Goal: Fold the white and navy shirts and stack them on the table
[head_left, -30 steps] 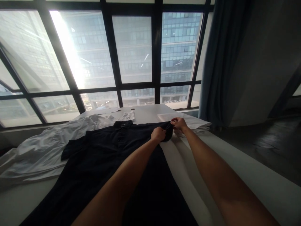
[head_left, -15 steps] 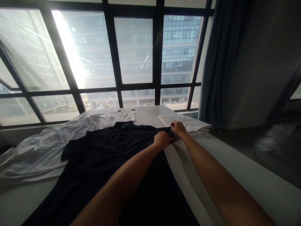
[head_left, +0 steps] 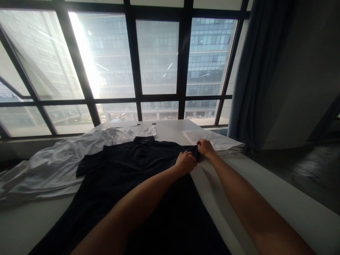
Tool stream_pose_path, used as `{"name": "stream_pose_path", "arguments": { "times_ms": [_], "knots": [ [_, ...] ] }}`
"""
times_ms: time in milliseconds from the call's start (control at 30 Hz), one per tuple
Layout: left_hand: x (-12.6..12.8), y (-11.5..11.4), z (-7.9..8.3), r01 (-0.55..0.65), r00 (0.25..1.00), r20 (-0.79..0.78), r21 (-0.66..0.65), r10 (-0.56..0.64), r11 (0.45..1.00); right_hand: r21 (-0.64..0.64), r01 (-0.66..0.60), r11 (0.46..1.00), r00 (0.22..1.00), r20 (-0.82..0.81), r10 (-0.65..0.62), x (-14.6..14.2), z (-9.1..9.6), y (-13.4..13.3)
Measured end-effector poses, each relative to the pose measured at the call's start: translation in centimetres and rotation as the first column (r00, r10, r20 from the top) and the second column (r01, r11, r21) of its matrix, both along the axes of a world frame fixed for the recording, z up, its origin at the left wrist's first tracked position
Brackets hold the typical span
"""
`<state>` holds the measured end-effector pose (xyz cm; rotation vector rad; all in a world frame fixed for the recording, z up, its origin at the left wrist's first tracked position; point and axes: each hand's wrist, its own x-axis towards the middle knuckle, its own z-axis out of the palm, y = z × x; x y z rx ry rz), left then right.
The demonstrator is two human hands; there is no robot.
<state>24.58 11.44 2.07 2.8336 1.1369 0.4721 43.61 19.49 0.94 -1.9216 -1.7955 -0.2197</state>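
Note:
A dark navy polo shirt (head_left: 119, 170) lies spread front up on the white table, its collar toward the window. My left hand (head_left: 186, 163) is closed on the lower edge of the sleeve on the right side, fingers curled over the cloth. Just beyond it, my right hand (head_left: 205, 147) pinches the upper corner of that same sleeve's hem. Both forearms reach across from the near edge, and the left one covers part of the shirt's body.
Rumpled white garments (head_left: 61, 159) lie along the table's left side. A folded white cloth stack (head_left: 215, 139) sits behind my right hand. The white table (head_left: 265, 180) runs toward large windows (head_left: 159, 56). A blue curtain (head_left: 245, 78) hangs at the right.
The whole view has shifted a little, so things appear farther right. My left hand's fingers have rolled further over the sleeve edge; my right hand keeps its pinch at the sleeve corner.

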Motion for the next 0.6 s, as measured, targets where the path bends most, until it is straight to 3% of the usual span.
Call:
{"name": "stream_pose_path", "arguments": {
  "times_ms": [167, 267, 367, 467, 500, 533, 600],
  "knots": [
    [-0.3, 0.7, 0.2, 0.062, 0.998, 0.037, -0.141, -0.057, 0.988, -0.025, 0.006, 1.0, 0.999, 0.044, -0.005, -0.1, -0.2, -0.4],
    [-2.0, 1.6, 1.0, 0.13, 0.987, 0.125, -0.228, -0.103, 0.965, -0.004, 0.054, 0.999, 0.991, 0.121, -0.053, -0.8, 0.2, -1.1],
    [-7.2, 3.2, 2.7, -0.014, 0.978, 0.199, -0.204, 0.055, 0.979, 0.067, 0.066, 0.996, 0.981, 0.178, -0.078, -2.4, 1.0, -1.6],
    [-15.7, 4.4, 4.6, -0.292, 0.941, 0.135, -0.139, 0.311, 0.946, 0.038, -0.022, 0.999, 0.987, 0.157, 0.016, -4.4, 1.3, -1.5],
    [-18.7, 4.4, 5.1, -0.406, 0.905, 0.086, -0.11, 0.416, 0.907, -0.009, -0.061, 0.998, 0.987, 0.148, 0.062, -4.9, 1.2, -1.3],
    [-21.7, 4.3, 5.5, -0.613, 0.788, -0.084, -0.006, 0.611, 0.79, -0.07, -0.092, 0.993, 0.985, 0.143, 0.102, -5.3, 0.8, -1.2],
    [-27.0, 3.4, 5.8, -0.779, 0.603, -0.157, 0.094, 0.782, 0.62, -0.206, -0.115, 0.972, 0.979, 0.14, 0.145, -5.7, -0.2, -0.8]
  ]
}}
